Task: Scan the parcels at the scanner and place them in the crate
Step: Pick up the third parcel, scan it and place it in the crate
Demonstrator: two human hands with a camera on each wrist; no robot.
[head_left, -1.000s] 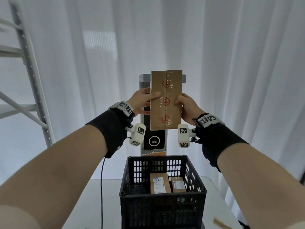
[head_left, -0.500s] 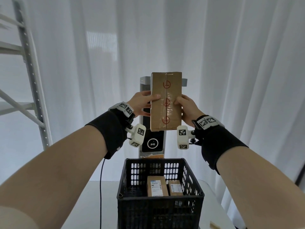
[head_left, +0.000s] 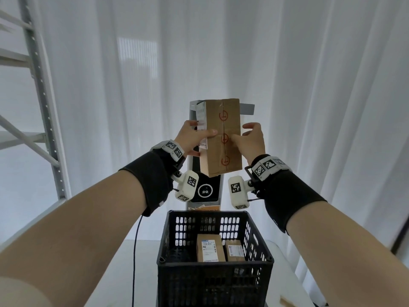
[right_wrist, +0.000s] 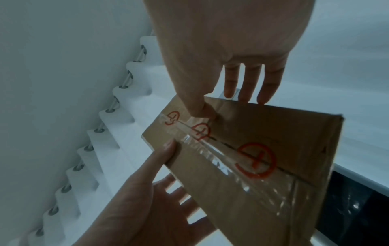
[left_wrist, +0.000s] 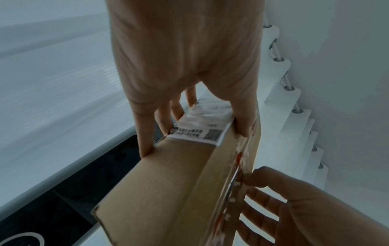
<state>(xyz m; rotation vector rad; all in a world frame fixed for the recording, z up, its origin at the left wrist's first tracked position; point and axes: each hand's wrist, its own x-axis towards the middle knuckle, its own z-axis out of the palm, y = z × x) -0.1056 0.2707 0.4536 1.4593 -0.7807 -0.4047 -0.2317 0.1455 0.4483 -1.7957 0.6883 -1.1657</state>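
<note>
Held parcel (head_left: 222,136): brown cardboard box, upright, slightly turned; clear tape with three red circle marks down its seam; white barcode label wrapping its left side; raised before the scanner.

Scanner (head_left: 207,191): grey upright unit, black front panel with a white ring.

Crate (head_left: 214,280): black perforated plastic, open-topped, below the scanner.

Two parcels (head_left: 210,248) inside the crate: brown boxes, white labels up, side by side.

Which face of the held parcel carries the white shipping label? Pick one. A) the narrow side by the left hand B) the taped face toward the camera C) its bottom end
A: the white label sits on the parcel's narrow side, under the left hand.
</note>
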